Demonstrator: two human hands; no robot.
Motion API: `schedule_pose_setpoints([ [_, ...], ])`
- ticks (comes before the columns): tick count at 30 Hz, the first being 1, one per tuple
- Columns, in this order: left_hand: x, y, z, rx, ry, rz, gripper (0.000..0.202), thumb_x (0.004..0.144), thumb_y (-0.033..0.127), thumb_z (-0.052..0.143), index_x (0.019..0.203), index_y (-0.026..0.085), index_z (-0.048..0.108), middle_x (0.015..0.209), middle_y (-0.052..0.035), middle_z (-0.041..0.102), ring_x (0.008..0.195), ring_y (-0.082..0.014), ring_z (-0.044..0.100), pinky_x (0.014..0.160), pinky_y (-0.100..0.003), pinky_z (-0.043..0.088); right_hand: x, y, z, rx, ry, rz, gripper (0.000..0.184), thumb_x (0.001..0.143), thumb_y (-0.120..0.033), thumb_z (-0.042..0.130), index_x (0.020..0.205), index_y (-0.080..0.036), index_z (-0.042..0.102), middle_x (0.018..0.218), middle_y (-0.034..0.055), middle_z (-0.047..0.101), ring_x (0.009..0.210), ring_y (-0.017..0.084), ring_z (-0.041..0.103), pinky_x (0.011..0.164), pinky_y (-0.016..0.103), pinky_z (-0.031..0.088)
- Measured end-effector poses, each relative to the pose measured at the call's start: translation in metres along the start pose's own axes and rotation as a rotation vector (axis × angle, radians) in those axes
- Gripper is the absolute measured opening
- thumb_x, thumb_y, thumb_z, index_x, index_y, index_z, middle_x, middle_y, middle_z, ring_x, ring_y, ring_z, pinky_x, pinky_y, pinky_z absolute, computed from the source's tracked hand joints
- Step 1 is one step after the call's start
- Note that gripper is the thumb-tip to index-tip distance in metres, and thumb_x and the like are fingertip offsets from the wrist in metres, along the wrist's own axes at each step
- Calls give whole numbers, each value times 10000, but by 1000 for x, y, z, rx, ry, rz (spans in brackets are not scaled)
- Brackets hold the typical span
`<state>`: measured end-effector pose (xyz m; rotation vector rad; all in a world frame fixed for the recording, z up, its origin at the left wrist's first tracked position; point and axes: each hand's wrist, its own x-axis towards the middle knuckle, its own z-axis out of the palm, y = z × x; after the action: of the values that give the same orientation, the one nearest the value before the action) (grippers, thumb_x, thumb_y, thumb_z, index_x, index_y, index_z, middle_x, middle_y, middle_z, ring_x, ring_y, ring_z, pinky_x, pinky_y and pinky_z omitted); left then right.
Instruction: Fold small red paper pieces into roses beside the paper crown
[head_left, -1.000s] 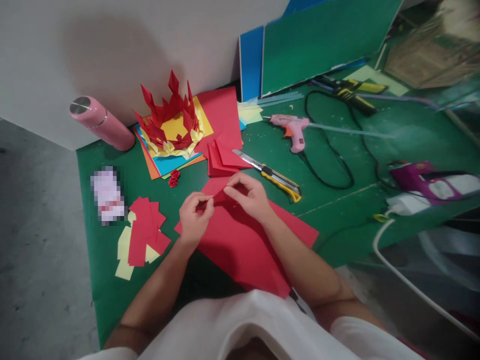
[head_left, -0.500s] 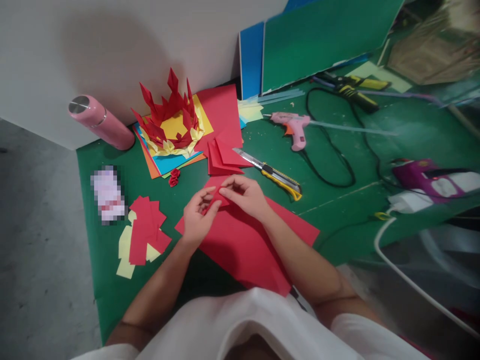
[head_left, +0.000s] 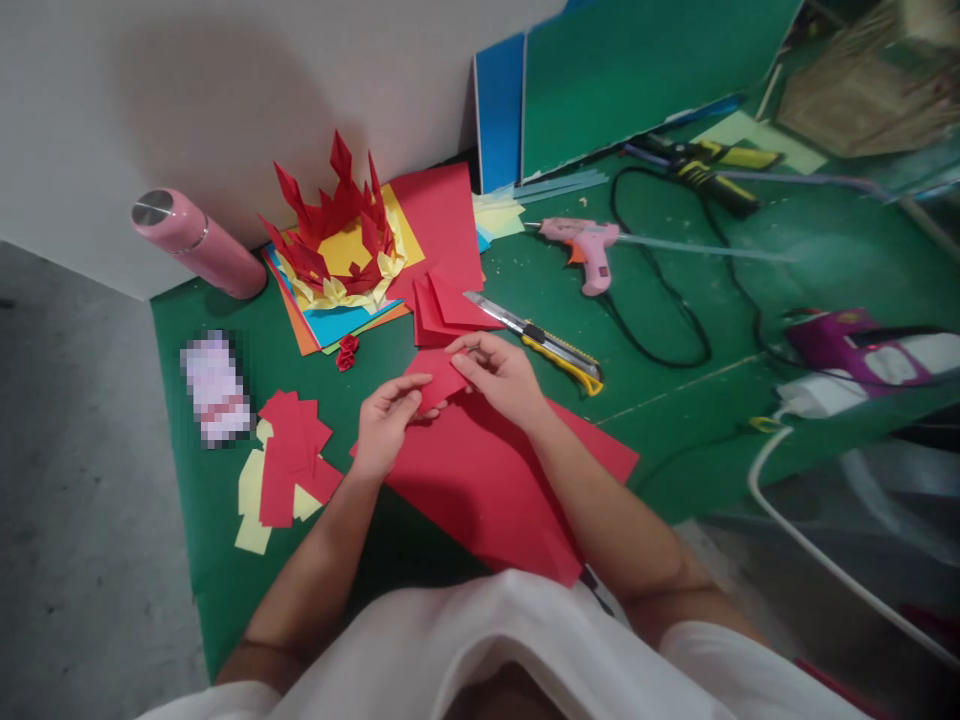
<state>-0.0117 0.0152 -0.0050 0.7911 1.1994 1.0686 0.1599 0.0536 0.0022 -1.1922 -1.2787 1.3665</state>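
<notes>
while the left hand (head_left: 384, 426) and right hand (head_left: 501, 380) each pinch the small red paper (head_left: 438, 380) near frame centre, it seems light, crisp and easily creased, best held by opposite edges.

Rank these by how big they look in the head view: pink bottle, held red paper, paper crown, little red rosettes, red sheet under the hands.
1. Red sheet
2. Paper crown
3. Pink bottle
4. Held red paper, partly covered
5. Little red rosettes

Two hands (head_left: 385, 422) (head_left: 504, 380), one held paper (head_left: 442, 382), one crown (head_left: 365, 276), one knife (head_left: 535, 333), one glue gun (head_left: 589, 246)
</notes>
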Motion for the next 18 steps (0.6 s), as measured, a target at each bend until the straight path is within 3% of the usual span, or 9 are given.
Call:
schedule_pose_setpoints([
  [5,-2,3,5,40,11,58,258,679,391,806,865,216,765,948,-44,764,894,-166,703,838,-277,548,-3,0,3,-38,-117,-63,269,858,-457,624,886,-190,625,615,-48,531,522,77,486,530,218,411],
  [10,0,2,7,-166,62,-64,302,601,381,857,832,210,766,828,-28,762,749,-131,694,734,-247,558,-4,-2,2,57,-182,-66,412,770,-501,720,1055,-221,617,752,-24,566,592,96,524,487,204,458],
  [14,2,4,7,-301,35,-144,343,552,342,888,839,204,759,814,-23,762,730,-127,703,746,-250,569,-5,-5,2,52,-187,-117,391,723,-460,777,1005,-227,639,994,37,653,751,133,613,566,223,526],
  [18,3,4,5,-333,-1,-188,365,563,325,887,870,186,747,853,-45,767,780,-164,725,798,-298,573,-5,-7,3,78,-197,-78,361,722,-448,782,968,-217,652,972,36,680,629,107,605,550,236,525],
])
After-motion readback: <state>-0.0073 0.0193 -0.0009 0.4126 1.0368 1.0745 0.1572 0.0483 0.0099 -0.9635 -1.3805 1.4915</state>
